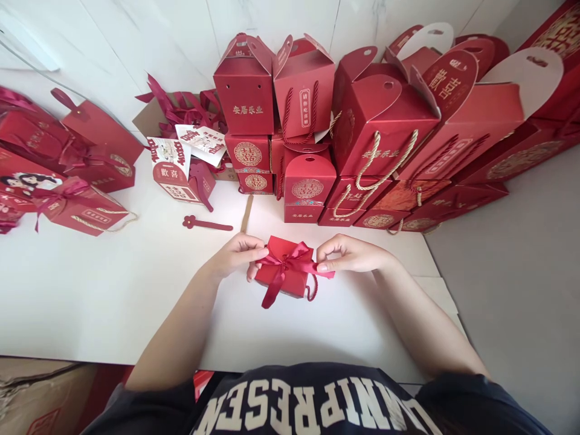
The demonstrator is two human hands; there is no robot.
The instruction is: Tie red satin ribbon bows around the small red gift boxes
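Note:
A small red box (290, 279) lies on the white table, with a dark pink satin ribbon (284, 263) tied in a bow across its top. My left hand (239, 254) pinches the ribbon's loop at the box's left edge, its fingers partly hidden beside the box. On the right, my right hand (347, 254) holds the bow's right part between thumb and forefinger. One ribbon tail hangs over the front of the box, and a red cord loop (312, 289) sticks out at its lower right.
Stacked red gift boxes (310, 187) stand behind my hands along the wall. A red flower-ended strip (208, 225) and a tan strip (247, 214) lie behind my left hand. An open carton of ribbons (181, 112) stands at the back; more red boxes (90, 205) are at the left.

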